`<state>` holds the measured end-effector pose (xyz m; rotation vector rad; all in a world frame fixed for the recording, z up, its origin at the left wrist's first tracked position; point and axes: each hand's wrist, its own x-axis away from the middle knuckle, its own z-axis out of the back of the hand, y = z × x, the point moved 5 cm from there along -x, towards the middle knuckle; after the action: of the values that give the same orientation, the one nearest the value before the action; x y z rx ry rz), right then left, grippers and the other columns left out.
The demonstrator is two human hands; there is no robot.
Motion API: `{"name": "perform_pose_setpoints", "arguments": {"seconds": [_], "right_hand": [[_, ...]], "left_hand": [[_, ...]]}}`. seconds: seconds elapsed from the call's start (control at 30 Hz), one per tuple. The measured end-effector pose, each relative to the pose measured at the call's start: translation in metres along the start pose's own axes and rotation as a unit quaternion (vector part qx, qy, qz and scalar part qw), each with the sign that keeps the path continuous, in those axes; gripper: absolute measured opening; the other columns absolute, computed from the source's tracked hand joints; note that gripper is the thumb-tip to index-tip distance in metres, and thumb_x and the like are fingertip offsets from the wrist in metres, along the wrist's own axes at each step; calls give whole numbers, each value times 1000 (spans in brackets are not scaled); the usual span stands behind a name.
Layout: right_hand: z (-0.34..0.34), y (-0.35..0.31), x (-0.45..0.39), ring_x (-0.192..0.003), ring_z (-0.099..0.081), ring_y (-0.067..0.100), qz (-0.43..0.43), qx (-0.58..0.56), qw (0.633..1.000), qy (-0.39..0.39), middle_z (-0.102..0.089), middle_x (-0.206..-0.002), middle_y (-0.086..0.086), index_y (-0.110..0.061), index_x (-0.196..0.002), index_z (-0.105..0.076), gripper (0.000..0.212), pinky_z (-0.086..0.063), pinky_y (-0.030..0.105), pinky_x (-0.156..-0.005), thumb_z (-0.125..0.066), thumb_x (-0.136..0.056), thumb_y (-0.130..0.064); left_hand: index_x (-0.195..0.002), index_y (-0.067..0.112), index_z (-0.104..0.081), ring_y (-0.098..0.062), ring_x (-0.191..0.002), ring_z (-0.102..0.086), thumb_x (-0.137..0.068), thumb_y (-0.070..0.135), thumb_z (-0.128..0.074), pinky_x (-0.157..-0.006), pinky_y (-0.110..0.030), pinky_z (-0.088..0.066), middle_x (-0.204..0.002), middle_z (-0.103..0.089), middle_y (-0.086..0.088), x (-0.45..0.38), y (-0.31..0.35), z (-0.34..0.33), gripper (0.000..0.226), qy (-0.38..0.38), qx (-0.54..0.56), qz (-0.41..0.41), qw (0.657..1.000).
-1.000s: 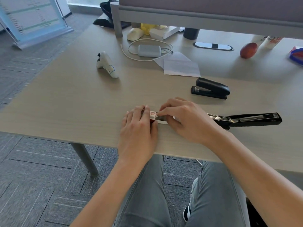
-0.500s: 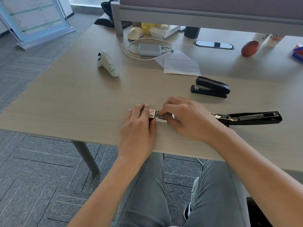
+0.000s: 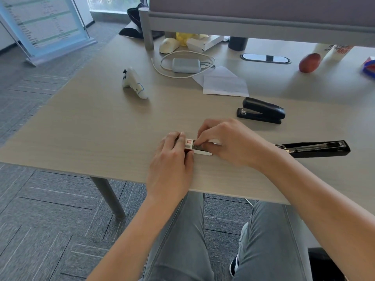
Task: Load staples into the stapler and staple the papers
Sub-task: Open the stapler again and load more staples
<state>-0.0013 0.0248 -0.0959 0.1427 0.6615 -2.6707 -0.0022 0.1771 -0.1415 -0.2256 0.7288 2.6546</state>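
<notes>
**Staple Retrieval From Box: Status and Hazards**

I view a pale wood-grain table (image 3: 85,126) in an office, with grey carpet tiles below, a grey partition (image 3: 263,9) along the far edge and a leaning display board beyond the far-left corner. The papers (image 3: 224,84) lie toward the far edge, well apart from my hands. A closed black stapler (image 3: 261,111) sits right of centre. The stapler being loaded, the open stapler (image 3: 316,148), lies flat near the right part of the near edge with its magazine exposed. A white controller (image 3: 133,83), a cabled charger (image 3: 185,65) and a red fruit (image 3: 309,62) occupy the far half.

At the near edge, centre, my left hand (image 3: 172,159) is closed around the staple box (image 3: 188,144), pinning it to the table. My right hand (image 3: 229,142) is pinched narrowly over the box's open end, fingertips on what appears to be the staple strip (image 3: 197,147); I cannot confirm a firm hold.

Hazards, as I judge them:
- The strip may snap if I pull at an angle or squeeze hard.
- The box sits near the table's near edge; a jerk could send staples onto my lap or the carpet.
- My right forearm lies just beside the open stapler and could knock it while moving across.
</notes>
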Motion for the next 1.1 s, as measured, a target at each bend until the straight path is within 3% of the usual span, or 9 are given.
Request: {"name": "perform_pose_setpoints", "arguments": {"seconds": [0.37,0.63,0.77,0.87,0.97,1.1], "right_hand": [[-2,-1,-2,-89,-66,19,48,66,996,-25,-67,-98,-9,-29,-97,-76,11,-56,44,-69,-67,-91,-28],[1,2,-2,-79,-67,19,25,51,998,-17,-67,-93,-6,-21,-95,-75,5,-56,43,-71,-73,-90,-23],[5,9,5,-85,-66,14,-31,-1,998,50,-67,-95,-10,-22,-93,-71,4,-55,42,-79,-73,-90,-19],[13,13,15,-79,-65,7,-85,-51,990,103,-69,-85,-14,-21,-96,-68,5,-55,33,-77,-70,-94,-17],[18,15,27,-76,-68,6,-123,-96,978,138,-73,-84,-9,-19,-96,-66,6,-56,28,-75,-69,-96,-14],[26,21,47,-73,-74,15,-178,-167,950,194,-76,-83,2,-14,-93,-67,7,-60,34,-72,-70,-94,-8]], "left_hand": [[-142,11,-49,-21,-133,-43,-98,29,-50,-99,-42,-47,-142,-49,-1,0,2,1,48,0,6,4,1000],[-143,12,-48,-19,-132,-43,-99,32,-48,-94,-40,-50,-141,-48,2,0,2,1,49,0,5,5,1000],[-143,14,-48,-18,-133,-43,-98,33,-49,-93,-41,-51,-143,-47,3,1,3,2,49,6,17,5,1000],[-145,16,-44,-19,-141,-34,-97,31,-52,-102,-44,-48,-150,-42,1,1,4,3,50,8,27,-4,1000],[-144,12,-45,-24,-147,-26,-96,24,-57,-114,-48,-35,-155,-38,-6,-1,9,7,51,35,39,-21,998],[-136,9,-54,-24,-142,-35,-93,17,-63,-111,-47,-38,-144,-49,-6,-2,33,12,45,72,94,-57,991]]}}
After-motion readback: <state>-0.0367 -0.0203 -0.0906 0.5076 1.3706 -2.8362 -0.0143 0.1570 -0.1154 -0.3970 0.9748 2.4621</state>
